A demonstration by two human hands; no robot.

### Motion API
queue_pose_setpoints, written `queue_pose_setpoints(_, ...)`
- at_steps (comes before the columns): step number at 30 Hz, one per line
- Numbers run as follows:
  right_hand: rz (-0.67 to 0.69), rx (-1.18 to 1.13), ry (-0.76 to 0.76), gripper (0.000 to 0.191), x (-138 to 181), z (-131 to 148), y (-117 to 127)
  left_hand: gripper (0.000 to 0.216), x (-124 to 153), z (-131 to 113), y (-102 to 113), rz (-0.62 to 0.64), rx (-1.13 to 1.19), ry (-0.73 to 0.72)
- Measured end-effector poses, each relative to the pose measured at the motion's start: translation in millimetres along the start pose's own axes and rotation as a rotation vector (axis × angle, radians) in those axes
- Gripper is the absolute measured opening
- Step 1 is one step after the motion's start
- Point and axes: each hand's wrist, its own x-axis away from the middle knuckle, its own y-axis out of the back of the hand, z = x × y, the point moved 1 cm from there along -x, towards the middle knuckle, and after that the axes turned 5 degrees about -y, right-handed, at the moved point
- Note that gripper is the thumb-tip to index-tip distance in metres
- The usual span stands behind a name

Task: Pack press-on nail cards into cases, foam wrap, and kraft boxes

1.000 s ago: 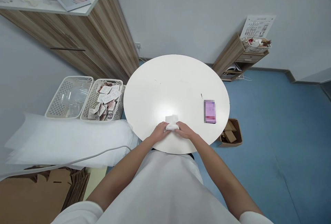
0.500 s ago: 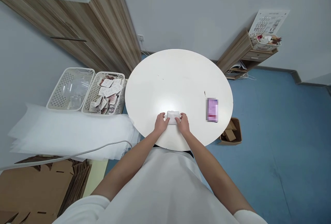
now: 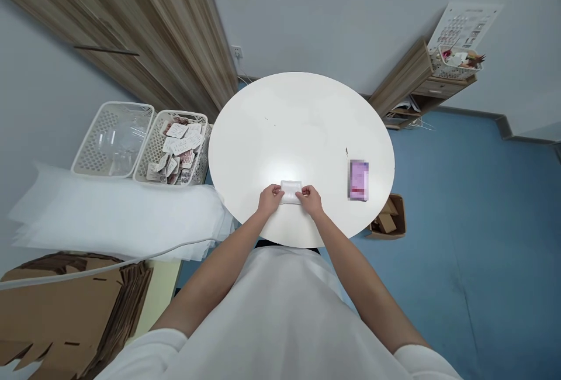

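A small white packet, wrapped in what looks like translucent foam or film (image 3: pixel 290 192), lies near the front edge of the round white table (image 3: pixel 298 117). My left hand (image 3: pixel 270 199) pinches its left end between thumb and fingers. On the opposite end, my right hand (image 3: pixel 311 200) grips in the same way, thumb on top. What is inside the wrapping cannot be made out. To the right on the table rests a blurred purple rectangular item (image 3: pixel 359 180), apart from both hands.
Left of the table stand a white basket of carded packs (image 3: pixel 170 149) and one with clear plastic pieces (image 3: pixel 114 140). White sheets (image 3: pixel 118 213), a cable (image 3: pixel 166 249) and flattened cardboard (image 3: pixel 61 310) lie nearer. A cardboard box (image 3: pixel 397 225) sits on the floor at right.
The head view has shifted slightly, so the table sits a little higher. Both hands stay at the packet's ends, their fingers now closer in on its edges.
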Motion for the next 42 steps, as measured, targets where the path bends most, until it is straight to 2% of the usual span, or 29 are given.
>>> queue_pose_setpoints(4,0.108,-0.114,0.042,0.029,1.9,-5.1,5.0,0.027,5.1,-0.5,-0.3,-0.013,-0.024,-0.011)
queue_pose_setpoints(9,0.105,-0.069,0.073,0.034,5.9,-5.2,10.0,0.03,16.7,-9.6,1.7,-0.021,-0.058,0.004)
queue_pose_setpoints(17,0.14,-0.182,0.02,0.037,13.6,-22.0,24.3,0.057,33.8,-12.3,-4.2,-0.203,-0.066,0.271)
queue_pose_setpoints(20,0.123,-0.138,0.001,0.039,6.5,-18.2,21.6,0.054,29.8,-9.2,-5.4,-0.235,-0.044,0.341)
queue_pose_setpoints(25,0.106,0.027,0.03,0.034,-6.4,-5.2,12.5,0.044,22.7,-1.9,-9.3,-0.211,0.09,0.356)
queue_pose_setpoints(31,0.156,-0.034,-0.024,0.028,-4.3,-6.6,8.7,0.032,19.0,3.1,-12.1,-0.112,0.295,0.297)
queue_pose_setpoints(36,0.141,-0.073,-0.054,0.028,-0.7,0.7,-1.0,0.027,15.9,0.6,2.9,-0.025,0.254,0.205)
queue_pose_setpoints(42,0.074,-0.087,-0.034,0.032,-4.6,30.2,-41.8,0.031,-0.5,9.1,42.9,-0.098,0.152,0.128)
